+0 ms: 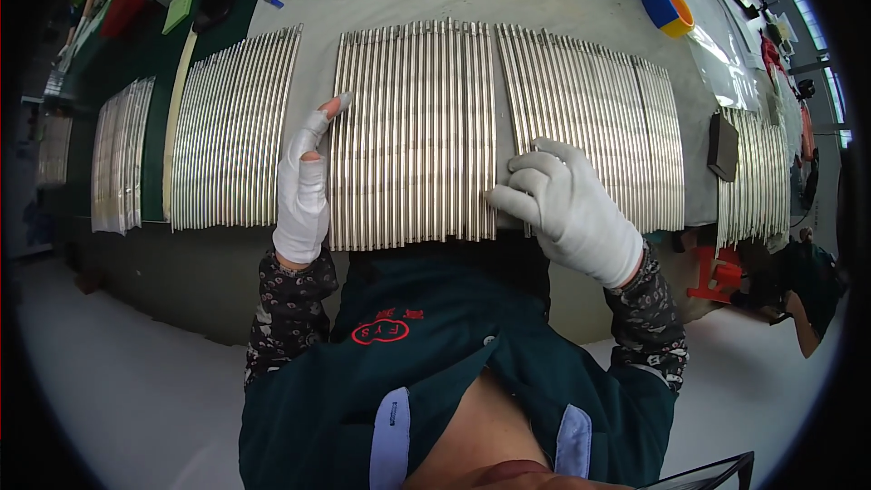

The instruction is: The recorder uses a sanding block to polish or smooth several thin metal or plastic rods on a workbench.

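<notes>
A row of thin silvery metal rods (413, 136) lies side by side on the grey table in front of me. My left hand (304, 195), in a white glove with bare fingertips showing, stands along the row's left edge, its fingers stretched out. At the lower right edge of the same row, my right hand (572, 209) touches the rods with a fingertip. It wears a whole white glove, and its fingers are bent but apart. The back of that hand partly covers a second row of rods (599, 118) on the right.
More rods (236, 127) lie left of the middle row, with a wrapped bundle (122, 154) beyond. A dark block (723, 147) rests by further rods (758, 181) at the far right. An orange and blue tape roll (664, 0) sits at the back; a red stool (717, 274) stands below.
</notes>
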`<state>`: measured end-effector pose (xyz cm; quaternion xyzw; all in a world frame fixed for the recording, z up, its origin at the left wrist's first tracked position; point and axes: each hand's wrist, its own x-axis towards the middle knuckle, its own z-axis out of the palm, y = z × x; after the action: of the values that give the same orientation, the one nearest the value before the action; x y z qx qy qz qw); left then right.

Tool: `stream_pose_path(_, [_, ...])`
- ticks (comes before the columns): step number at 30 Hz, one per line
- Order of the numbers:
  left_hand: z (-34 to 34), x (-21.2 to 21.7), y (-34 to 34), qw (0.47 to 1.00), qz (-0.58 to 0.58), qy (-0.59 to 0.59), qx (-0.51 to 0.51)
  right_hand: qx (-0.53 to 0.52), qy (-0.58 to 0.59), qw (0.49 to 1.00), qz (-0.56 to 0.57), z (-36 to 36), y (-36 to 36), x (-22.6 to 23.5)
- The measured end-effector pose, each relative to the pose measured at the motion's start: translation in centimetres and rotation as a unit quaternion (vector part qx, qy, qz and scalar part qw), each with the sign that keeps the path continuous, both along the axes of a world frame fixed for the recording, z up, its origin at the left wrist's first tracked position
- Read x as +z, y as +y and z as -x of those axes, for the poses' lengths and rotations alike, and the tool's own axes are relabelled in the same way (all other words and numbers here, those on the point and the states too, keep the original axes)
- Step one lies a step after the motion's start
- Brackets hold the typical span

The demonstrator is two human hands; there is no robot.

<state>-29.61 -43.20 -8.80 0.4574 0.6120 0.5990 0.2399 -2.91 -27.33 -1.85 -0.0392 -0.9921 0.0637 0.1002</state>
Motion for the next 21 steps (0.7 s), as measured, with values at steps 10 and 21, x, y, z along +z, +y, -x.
stream_pose_path(10, [0.8,0.2,-1.0,1.000,-0.009,-0.002,-0.005,0.025,0.005,0.999,0.041,2.5,-1.4,0.3])
stream_pose_path(21, [2.1,0.0,-2.1,0.999,-0.018,0.029,-0.003,0.046,-0.015,0.999,0.005,4.9,-2.8,0.2])
